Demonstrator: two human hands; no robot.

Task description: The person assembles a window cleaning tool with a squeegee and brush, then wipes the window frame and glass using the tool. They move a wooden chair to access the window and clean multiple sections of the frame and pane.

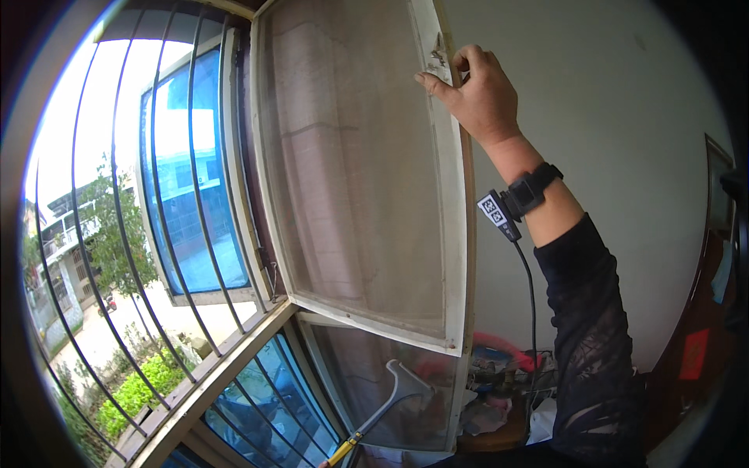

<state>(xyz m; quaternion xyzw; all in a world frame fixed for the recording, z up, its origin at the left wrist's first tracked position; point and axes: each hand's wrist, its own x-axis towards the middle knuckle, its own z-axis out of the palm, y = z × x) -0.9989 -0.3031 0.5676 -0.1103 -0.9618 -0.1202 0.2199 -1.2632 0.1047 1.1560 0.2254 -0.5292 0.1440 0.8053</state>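
At the upper right, my right hand [488, 99] grips the edge of an opened window screen [363, 175]. Its thumb lies on the white frame [453, 234] and its fingers curl at the outer edge. Close above the thumb is a worn metal latch [437, 54]. Of my left hand [323, 464] only a bit of a finger shows at the bottom rim, on the yellow handle of a window squeegee [347, 447]. The squeegee's grey head [409, 383] is raised in front of the lower screen [380, 351]; whether it touches the mesh I cannot tell.
Metal bars [193, 117] cross the window opening on the left, with a blue glass sash [199, 175] swung outward behind them. A wooden window rail [216, 368] runs below. A cluttered table [497, 436] stands behind the screens. From my wrist device [524, 196] hangs a black cable [531, 292].
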